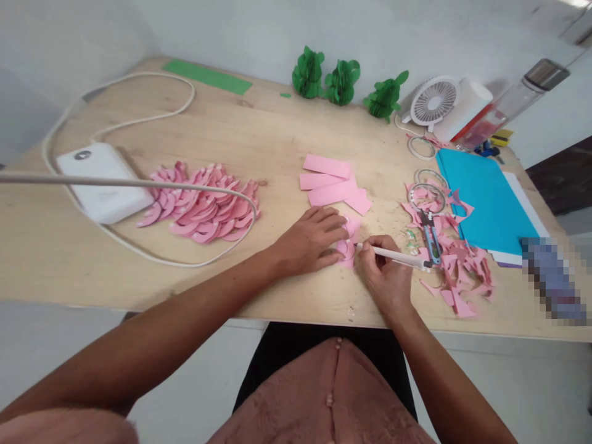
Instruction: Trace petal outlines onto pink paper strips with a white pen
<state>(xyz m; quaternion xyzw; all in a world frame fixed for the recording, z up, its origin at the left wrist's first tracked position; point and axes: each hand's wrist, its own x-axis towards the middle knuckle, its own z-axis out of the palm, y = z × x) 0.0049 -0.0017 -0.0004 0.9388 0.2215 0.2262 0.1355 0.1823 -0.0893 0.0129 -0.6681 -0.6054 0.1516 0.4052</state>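
Fingers spread, my left hand lies on the table with its fingertips on a small pink paper strip. Curved lines show on that strip. A white pen is gripped in my right hand, its tip at the strip's right edge. Just beyond my hands lie several blank pink strips, partly overlapping. To the left of my left hand is a heap of curved pink paper pieces.
A white power bank and looping cable are at left. Green paper shapes and a fan stand at the back. At right are pink scraps, small snips, tape rolls and a blue sheet.
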